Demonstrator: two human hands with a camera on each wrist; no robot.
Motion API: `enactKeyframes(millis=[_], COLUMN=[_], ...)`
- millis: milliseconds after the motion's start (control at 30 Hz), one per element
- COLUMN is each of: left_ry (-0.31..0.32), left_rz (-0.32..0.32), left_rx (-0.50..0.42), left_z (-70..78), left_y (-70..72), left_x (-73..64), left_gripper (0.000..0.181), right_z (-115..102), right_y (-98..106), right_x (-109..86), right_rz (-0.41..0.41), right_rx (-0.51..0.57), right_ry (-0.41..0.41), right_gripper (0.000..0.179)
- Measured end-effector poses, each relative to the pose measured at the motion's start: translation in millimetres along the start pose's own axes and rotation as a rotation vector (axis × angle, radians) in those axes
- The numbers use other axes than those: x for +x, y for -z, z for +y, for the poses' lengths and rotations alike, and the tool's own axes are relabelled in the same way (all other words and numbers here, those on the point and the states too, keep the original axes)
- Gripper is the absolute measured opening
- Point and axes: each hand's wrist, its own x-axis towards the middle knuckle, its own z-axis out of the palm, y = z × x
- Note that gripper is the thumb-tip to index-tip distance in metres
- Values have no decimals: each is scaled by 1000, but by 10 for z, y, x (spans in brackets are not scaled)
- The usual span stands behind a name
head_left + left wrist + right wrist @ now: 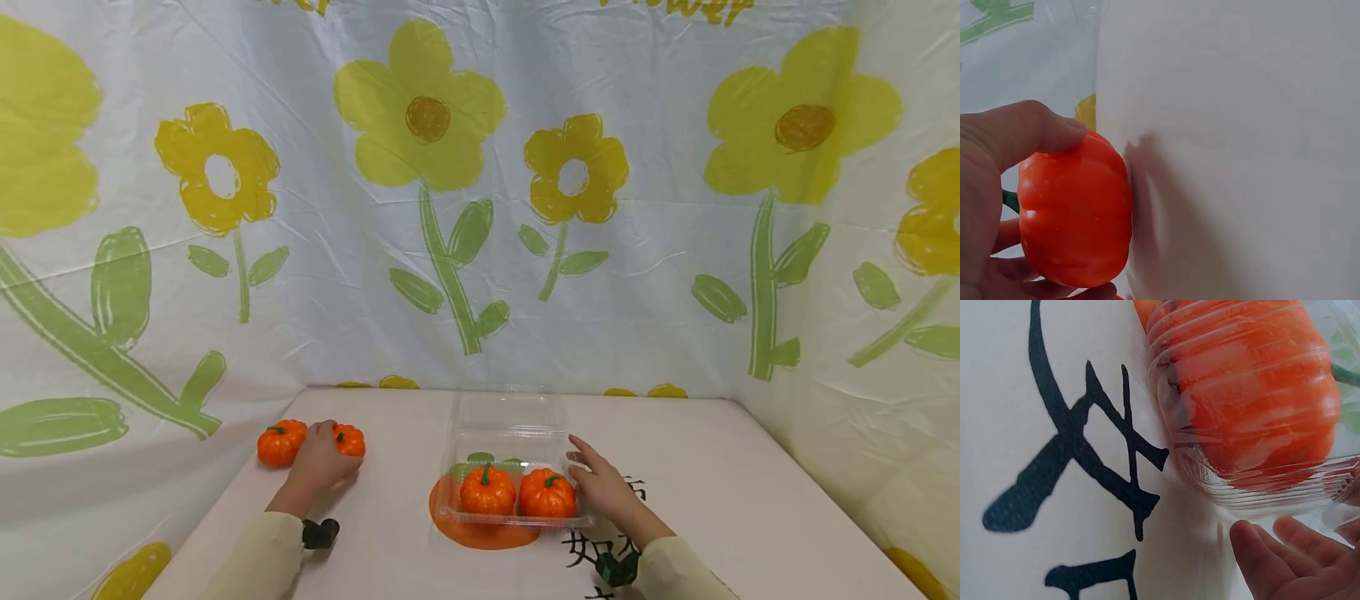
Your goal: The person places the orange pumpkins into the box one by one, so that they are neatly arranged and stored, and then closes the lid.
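Note:
My left hand [318,462] grips a small orange toy pumpkin [349,440] at the table's left side. In the left wrist view the thumb lies on one side of this pumpkin [1075,212], the fingers curl at the other, and its green stem faces the palm. A second pumpkin [282,443] sits just left of that hand. In the middle stands a clear plastic clamshell box [517,520], its lid [510,410] laid back. Inside, two pumpkins, a left one [487,493] and a right one [548,495], sit side by side. My right hand [606,492] is open, fingertips right at the box's right wall.
The box stands on a pale tabletop [390,533] over a printed orange shape [487,537] with green leaves. Black printed characters [577,546] lie near the right hand. A flower-printed cloth [660,250] hangs behind the table and at its sides.

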Motion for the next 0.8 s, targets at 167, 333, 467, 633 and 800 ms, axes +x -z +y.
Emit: enactKeyframes(millis=[167,333,467,633,800], left_ry=[0,-14,-30,-50,-69], left_rz=[-9,3,11,-3,-29], left_rx=[-43,-75,-107,-149,-200], left_z=[49,85,109,144,199], left_y=[-5,-3,-6,-23,-35], left_x=[6,10,23,35,34], left_gripper=[87,87,89,90,88], right_z=[0,12,12,7,-1], right_y=[4,9,13,9,8], right_x=[-2,7,17,14,-1], right_rz=[-6,-8,-12,-8,-3], right_rx=[2,-1,-1,1,1], right_ry=[0,-1,-3,7,14], right_gripper=[57,56,56,56,56])
